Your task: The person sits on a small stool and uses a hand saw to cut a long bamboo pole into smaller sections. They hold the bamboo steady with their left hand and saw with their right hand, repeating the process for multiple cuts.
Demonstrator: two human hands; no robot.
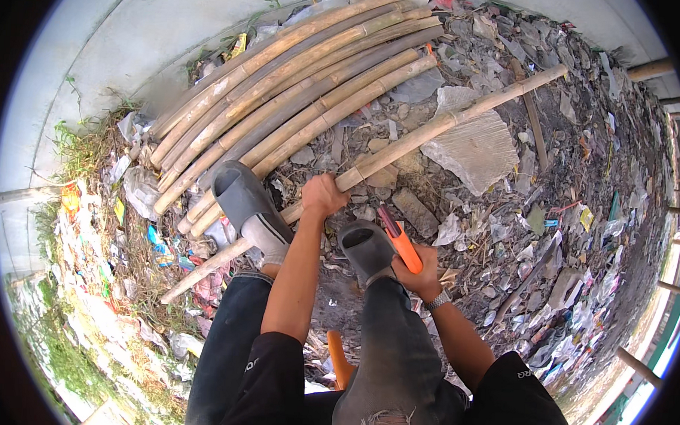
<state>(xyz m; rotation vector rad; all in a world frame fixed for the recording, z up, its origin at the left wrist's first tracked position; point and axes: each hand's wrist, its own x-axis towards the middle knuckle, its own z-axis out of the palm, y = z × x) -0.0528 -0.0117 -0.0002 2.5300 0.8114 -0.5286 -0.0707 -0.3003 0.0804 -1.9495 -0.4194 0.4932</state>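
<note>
My left hand [323, 195] grips a long bamboo pole [433, 128] that lies slanted from lower left to upper right across the rubble. My left foot in a grey sandal [245, 198] rests on the same pole near its lower end. My right hand [419, 274] holds an orange-handled tool [403, 245] whose dark blade points up toward the pole, just right of my left hand. The blade tip stays a little short of the bamboo. My right foot in a grey sandal [366, 247] sits between the two hands.
A stack of several bamboo poles [299, 84] lies behind the held pole, against a pale concrete slab [121, 47]. Rubble, broken slabs [473, 146] and scattered litter cover the ground. An orange object [339, 360] lies under my legs. Grass grows at left.
</note>
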